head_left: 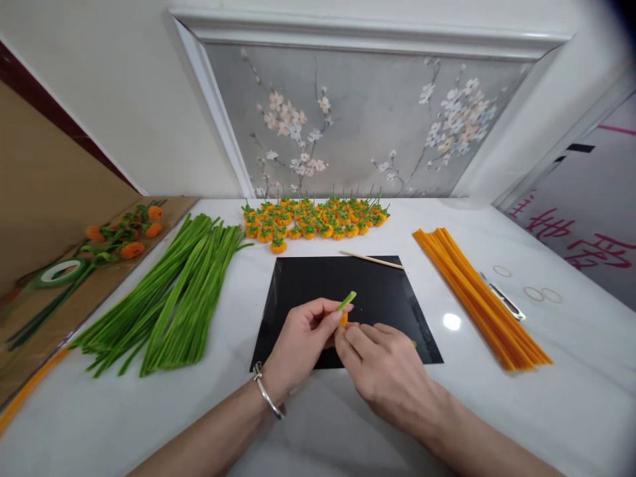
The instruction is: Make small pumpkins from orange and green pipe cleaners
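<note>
My left hand [303, 338] is closed, its thumb and forefinger pinching a small orange pumpkin-like piece [344, 319] made of fuzzy pipe cleaner. A green pipe cleaner [348, 301] sticks up from that pinch, pointing away to the right. Against the near side of the orange piece, my right hand [385, 368] has its fingers pressed together. A green tip [415, 343] peeks out past its knuckles, so it seems to grip the green strand, though the fingers cover most of it. Both hands are over the near part of a black mat [298, 285].
Finished orange pieces with green tops [309, 230] stand in rows by the wall. Green pipe cleaners [183, 298] lie left, orange ones [477, 298] right, beside a small metal tool [504, 299]. A wooden stick [372, 259] crosses the mat's far edge. Green tape [61, 273] sits on cardboard.
</note>
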Demonstrator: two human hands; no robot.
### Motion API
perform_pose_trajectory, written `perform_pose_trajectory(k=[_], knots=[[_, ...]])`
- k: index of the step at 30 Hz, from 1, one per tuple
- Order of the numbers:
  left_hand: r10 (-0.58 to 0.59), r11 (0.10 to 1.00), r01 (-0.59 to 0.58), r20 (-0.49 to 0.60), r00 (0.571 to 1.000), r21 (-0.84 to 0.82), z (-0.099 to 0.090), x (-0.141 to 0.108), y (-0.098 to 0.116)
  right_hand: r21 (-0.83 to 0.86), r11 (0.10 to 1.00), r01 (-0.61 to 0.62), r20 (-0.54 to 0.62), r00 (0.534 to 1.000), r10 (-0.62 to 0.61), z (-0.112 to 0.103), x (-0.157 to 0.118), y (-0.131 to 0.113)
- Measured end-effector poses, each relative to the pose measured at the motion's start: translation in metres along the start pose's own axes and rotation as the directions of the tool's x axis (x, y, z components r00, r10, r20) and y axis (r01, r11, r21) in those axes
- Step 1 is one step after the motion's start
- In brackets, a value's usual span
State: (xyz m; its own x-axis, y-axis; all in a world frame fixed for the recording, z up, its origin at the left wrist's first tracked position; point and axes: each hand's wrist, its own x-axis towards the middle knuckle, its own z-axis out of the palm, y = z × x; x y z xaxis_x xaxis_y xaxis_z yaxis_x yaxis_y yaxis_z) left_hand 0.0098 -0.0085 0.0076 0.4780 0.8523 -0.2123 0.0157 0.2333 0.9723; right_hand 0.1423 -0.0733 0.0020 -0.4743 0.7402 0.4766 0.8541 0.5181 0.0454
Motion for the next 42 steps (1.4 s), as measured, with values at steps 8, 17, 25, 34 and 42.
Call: perform_pose_trajectory(k=[8,17,25,34,42], knots=[[-0.035,0.994,0.049,0.135,0.990,-0.102,-0.010,0.002,0.001,0.405,0.882,-0.241,0.029,0.968,0.251,-0.004,-0.001,0.020],[-0.092,0.977,0.124,0.188,0.978,-0.171,-0.013,0.002,0.002,0.571,0.765,-0.298,-0.047,0.918,0.393,-0.011,-0.007,0.044],[0.002,0.993,0.020,0.186,0.983,-0.116,-0.011,0.001,0.004,0.637,0.703,-0.318,0.007,0.914,0.407,-0.003,-0.005,0.039],[-0.032,0.999,0.031,0.245,0.969,0.007,-0.011,-0.001,0.009,0.712,0.648,-0.271,-0.061,0.896,0.441,-0.002,-0.005,0.043],[-0.005,1.000,-0.003,0.437,0.900,0.018,-0.011,-0.004,0.012,0.714,0.671,-0.198,-0.011,0.956,0.293,-0.007,-0.004,0.042]])
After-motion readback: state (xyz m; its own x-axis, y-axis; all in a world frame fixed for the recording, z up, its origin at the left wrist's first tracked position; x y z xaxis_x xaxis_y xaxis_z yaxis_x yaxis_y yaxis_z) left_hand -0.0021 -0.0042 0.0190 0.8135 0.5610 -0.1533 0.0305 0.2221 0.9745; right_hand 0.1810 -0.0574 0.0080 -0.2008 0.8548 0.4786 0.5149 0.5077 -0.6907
